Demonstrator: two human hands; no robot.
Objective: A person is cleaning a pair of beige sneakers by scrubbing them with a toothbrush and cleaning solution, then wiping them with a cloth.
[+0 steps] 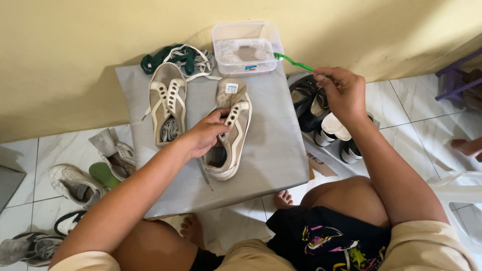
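Your left hand (205,134) pins the near tan laceless shoe (228,133) by its eyelet edge on the grey board (273,150), while your right hand (344,93) is closed on the green brush (292,62), its head at the tub of soapy water (246,47); keep that shoe braced flat and load the bristles lightly. The second tan shoe (168,103) and the laces (178,57) lie by the yellow wall, with more shoes on the white tiled floor (416,125) either side.

Grey board (273,150) carries two laceless shoes: one (228,133) under the left hand (206,134), one (167,103) beyond it. Laces (178,57) and plastic tub (246,47) lie at the far edge, the tub just beyond the right hand (344,90).
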